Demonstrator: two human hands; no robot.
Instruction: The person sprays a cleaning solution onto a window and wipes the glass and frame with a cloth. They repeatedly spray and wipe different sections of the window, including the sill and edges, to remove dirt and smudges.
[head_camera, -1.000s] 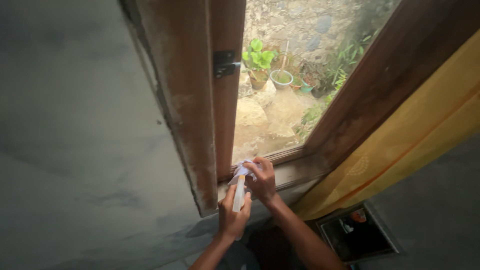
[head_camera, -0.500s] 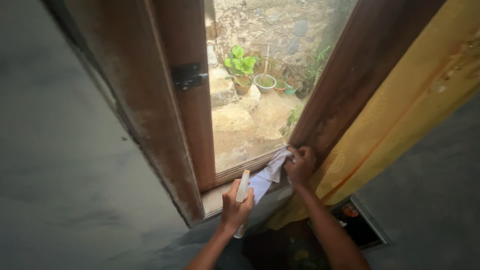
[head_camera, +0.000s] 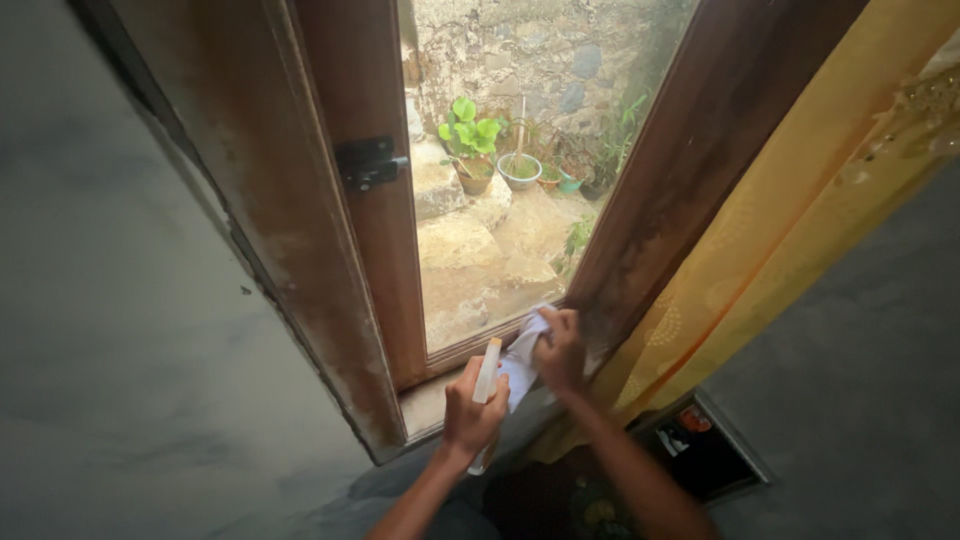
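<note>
Cloth on the sill corner, spray bottle held ready.

I see the white cloth (head_camera: 522, 352) pressed at the btm-right corner of the window frame (head_camera: 650, 220), right hand (head_camera: 562, 350) on it, fingers curled and bunching the fabric. Left hand (head_camera: 470, 412) is wrapped round a slim white spray bottle (head_camera: 486, 378), fingers closed on it, nozzle up nr the sill. Risks, imo: bottle tipping or slipping since grip sits low; cloth snagging on rough wood; damp cloth brushing the yellow curtain (head_camera: 800, 230) just beside. Count: 1 cloth, 1 bottle, 2 hands, 1 curtain, 1 black latch (head_camera: 368, 162), approx 3–4 plant pots (head_camera: 520, 170) outside.
</note>
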